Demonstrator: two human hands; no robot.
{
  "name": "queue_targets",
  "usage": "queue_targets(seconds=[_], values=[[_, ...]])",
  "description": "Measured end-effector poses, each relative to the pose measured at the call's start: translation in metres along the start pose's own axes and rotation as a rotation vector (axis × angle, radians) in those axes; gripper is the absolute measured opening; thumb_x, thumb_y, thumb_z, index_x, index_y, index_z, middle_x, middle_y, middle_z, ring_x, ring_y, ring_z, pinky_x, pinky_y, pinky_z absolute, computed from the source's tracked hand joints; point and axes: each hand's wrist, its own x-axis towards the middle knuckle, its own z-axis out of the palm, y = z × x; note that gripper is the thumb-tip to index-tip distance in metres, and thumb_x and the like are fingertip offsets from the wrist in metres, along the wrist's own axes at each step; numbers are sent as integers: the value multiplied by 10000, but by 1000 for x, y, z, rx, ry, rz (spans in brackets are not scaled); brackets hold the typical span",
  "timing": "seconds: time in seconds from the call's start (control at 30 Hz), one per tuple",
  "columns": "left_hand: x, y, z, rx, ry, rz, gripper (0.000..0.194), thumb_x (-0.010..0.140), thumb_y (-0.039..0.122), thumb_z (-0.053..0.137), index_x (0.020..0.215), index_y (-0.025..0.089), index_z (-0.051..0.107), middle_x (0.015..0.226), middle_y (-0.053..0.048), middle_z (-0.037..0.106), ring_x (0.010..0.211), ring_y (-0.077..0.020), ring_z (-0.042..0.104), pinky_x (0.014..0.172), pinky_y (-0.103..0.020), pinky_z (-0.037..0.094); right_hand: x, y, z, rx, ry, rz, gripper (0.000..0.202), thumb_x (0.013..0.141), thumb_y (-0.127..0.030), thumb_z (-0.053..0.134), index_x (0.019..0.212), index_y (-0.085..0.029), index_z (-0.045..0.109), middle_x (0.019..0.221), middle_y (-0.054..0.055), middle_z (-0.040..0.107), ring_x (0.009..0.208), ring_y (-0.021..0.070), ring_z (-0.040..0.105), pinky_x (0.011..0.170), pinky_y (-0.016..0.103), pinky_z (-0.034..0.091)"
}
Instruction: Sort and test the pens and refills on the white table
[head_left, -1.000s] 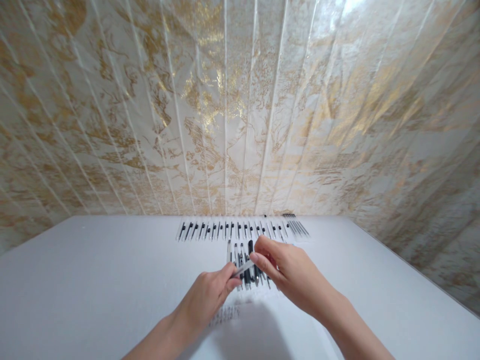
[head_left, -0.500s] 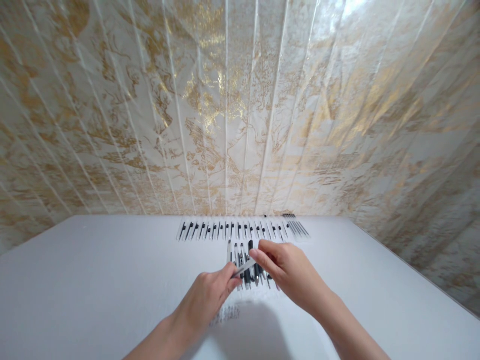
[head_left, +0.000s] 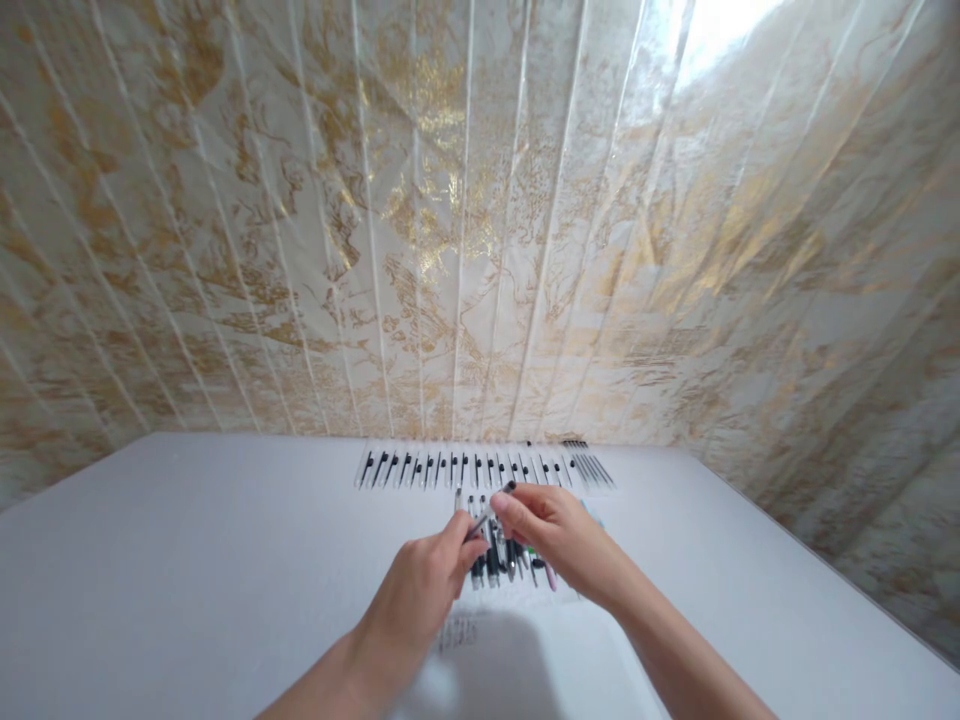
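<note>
A slim grey pen [head_left: 479, 522] is held at a slant above the table between my two hands. My left hand [head_left: 424, 575] pinches its lower end between thumb and fingers. My right hand [head_left: 551, 525] is closed on the upper part, and a black end pokes out beyond the thumb. Below the hands lies a group of loose pens [head_left: 493, 570], mostly black and clear, with a pink one [head_left: 551, 577] by my right wrist. Part of this group is hidden behind my fingers.
Along the back edge of the white table [head_left: 225, 560] runs a row of clear pen-like pieces with black parts [head_left: 465, 470]. Several thin dark rods [head_left: 596, 470] lie at its right end. A sheet with dark print [head_left: 457, 632] is nearer me. Behind stands a gold-patterned covering [head_left: 420, 250].
My right hand has slid down toward my left, so less of the pen shows between them. A black end now shows at the right thumb. The view has shifted slightly.
</note>
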Motion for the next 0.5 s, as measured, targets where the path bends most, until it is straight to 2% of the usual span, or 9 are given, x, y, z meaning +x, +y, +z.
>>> queue_targets(seconds=[0.1, 0.17, 0.23, 0.3, 0.37, 0.43, 0.5], values=[[1, 16, -5, -303, -170, -170, 284, 953, 347, 262, 777, 214, 441, 492, 78, 464, 351, -94, 449, 386, -188, 339, -7, -4, 13, 130, 8, -8, 354, 819, -504, 561, 658, -199, 481, 568, -53, 458, 507, 96, 405, 467, 207, 277], [-4, 21, -9, -396, -286, -137, 229, 940, 312, 277, 857, 204, 461, 553, 64, 516, 419, -99, 512, 465, -193, 409, -15, -4, 17, 217, 44, 1, 338, 855, -451, 523, 641, -194, 470, 547, -56, 448, 504, 91, 418, 488, 206, 305], [-12, 18, -13, -395, -356, -11, 184, 925, 249, 306, 1016, 203, 460, 688, 31, 614, 578, -114, 602, 610, -211, 461, -24, -1, 14, 321, 89, 23, 348, 888, -424, 464, 643, -180, 503, 492, -66, 420, 456, 80, 380, 472, 205, 302], [-22, 7, -17, -354, -348, 76, 269, 924, 208, 305, 1167, 227, 418, 850, -1, 663, 731, -119, 632, 711, -222, 465, -35, 3, 8, 441, 157, 53, 387, 894, -463, 421, 726, -157, 586, 473, -52, 464, 414, 77, 357, 429, 202, 297], [-32, -10, -20, -331, -268, 73, 336, 930, 194, 294, 1250, 253, 376, 951, -19, 664, 813, -115, 632, 748, -217, 466, -46, 7, 6, 538, 207, 99, 458, 882, -534, 400, 891, -140, 632, 585, 19, 599, 452, 104, 442, 394, 203, 335], [-40, -26, -22, -326, -166, 38, 327, 930, 184, 290, 1227, 258, 406, 962, -22, 661, 849, -112, 629, 776, -211, 466, -55, 12, 12, 560, 205, 151, 455, 842, -559, 472, 951, -145, 626, 749, 82, 654, 595, 158, 545, 400, 217, 413], [-50, -39, -22, -333, -120, 35, 291, 914, 163, 318, 1140, 266, 471, 947, -5, 658, 859, -109, 623, 790, -200, 462, -60, 19, 26, 520, 183, 195, 333, 793, -493, 585, 878, -171, 606, 745, 51, 615, 641, 167, 547, 411, 222, 452]])
